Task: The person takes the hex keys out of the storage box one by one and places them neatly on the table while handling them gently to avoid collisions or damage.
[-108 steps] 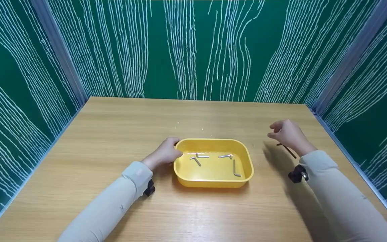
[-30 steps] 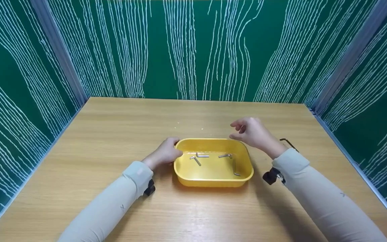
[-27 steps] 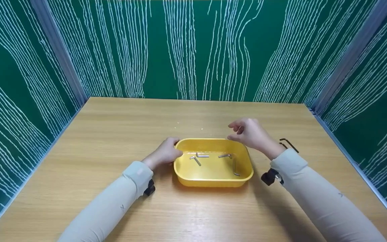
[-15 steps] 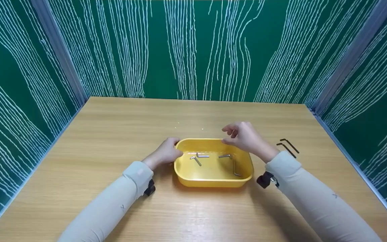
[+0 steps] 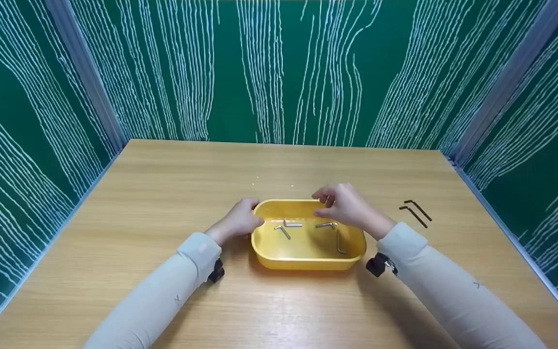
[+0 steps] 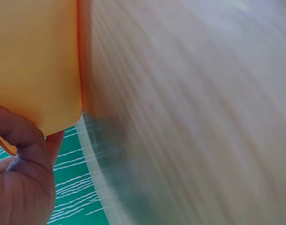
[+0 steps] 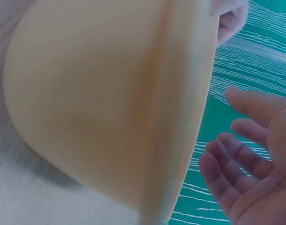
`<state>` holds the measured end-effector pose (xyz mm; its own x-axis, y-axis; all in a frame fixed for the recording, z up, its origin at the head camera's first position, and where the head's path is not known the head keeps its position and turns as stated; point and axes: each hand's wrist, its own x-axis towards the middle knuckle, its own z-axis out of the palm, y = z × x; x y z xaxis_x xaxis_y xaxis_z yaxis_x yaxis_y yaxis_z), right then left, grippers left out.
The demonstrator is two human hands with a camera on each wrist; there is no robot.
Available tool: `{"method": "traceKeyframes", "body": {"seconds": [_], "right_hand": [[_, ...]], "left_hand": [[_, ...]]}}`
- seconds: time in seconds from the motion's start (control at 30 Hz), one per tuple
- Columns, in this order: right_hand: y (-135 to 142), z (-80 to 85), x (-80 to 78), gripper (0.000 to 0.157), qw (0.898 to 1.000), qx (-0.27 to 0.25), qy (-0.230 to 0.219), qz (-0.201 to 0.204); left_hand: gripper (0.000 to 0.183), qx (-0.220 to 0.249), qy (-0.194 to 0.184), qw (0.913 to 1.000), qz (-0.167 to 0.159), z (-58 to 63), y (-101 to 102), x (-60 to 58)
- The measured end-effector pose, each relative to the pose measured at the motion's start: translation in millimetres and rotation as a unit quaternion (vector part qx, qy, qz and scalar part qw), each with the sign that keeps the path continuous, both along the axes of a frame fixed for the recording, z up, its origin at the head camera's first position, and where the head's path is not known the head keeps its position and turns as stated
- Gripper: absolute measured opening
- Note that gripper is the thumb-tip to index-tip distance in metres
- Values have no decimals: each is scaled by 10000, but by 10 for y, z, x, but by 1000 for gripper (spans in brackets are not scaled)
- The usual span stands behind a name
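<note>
A yellow plastic bin (image 5: 308,264) stands on the table with several silver hex keys (image 5: 292,225) lying apart on its floor. My left hand (image 5: 235,222) grips the bin's left side, thumb over the rim; the left wrist view shows fingers around the yellow wall (image 6: 40,56). Above the bin's back right corner hovers my right hand (image 5: 346,207), fingers loosely bent. In the right wrist view that hand (image 7: 255,164) holds nothing and is apart from the bin wall. Two dark hex keys (image 5: 422,211) lie side by side on the table to the right.
The wooden table (image 5: 187,169) is bordered by green panels with white wavy lines (image 5: 230,72) at the back and both sides. A few tiny pale specks (image 5: 292,185) dot the table behind the bin. Grey posts (image 5: 90,72) stand at the back corners.
My right hand has moved left from above the dark hex keys to over the bin, lowering slightly lately; both dark keys now show fully. My left hand and the bin have stayed put.
</note>
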<state>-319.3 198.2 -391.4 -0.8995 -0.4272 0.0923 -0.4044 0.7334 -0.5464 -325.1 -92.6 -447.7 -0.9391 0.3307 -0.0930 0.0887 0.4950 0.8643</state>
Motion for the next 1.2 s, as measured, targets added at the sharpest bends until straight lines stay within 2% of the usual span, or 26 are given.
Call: {"method": "traceKeyframes", "body": {"seconds": [0.2,0.4,0.83,1.2], "right_hand": [[50,-7,18,36,9997,139,-138,177],[97,-17,18,37,9993,112,-77,339],[126,-32,26,39,9992,194,-264,249],[263,-9,6,34,9917,686,-417,1002]], "left_hand": [[33,132,-24,9999,-52,-6,-6,2],[39,205,41,9997,-116,-15,-8,1],[37,70,7,10000,-47,-10,2,0],[34,26,17,10000,18,16,13,8]]}}
